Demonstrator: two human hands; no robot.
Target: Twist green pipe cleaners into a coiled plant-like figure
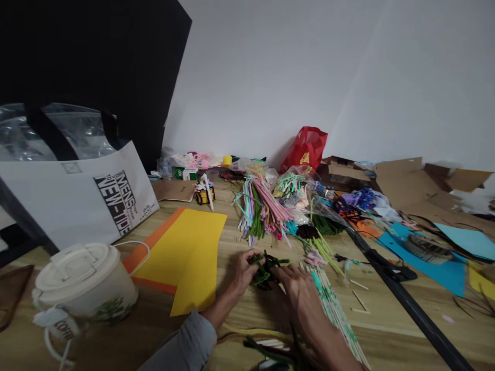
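Observation:
A dark green bundle of bent fuzzy stems, like pipe cleaners [263,272], is held between my two hands just above the wooden table. My left hand [244,268] pinches its left side with closed fingers. From the right, my right hand [296,286] curls over the bundle with its fingertips on it; the palm hides part of the bundle. Below my hands lie loose dark green strips [266,351] close to the table's near edge. Right of my right hand are long thin sticks in a green-patterned wrapper [332,304].
Bundles of coloured pipe cleaners [266,208] lie ahead. Yellow paper [193,247] and a lidded paper cup [85,283] are at left, with a white bag [85,196] behind. A black bar [410,299] crosses the right side, near blue paper [425,257] and cardboard boxes [410,180].

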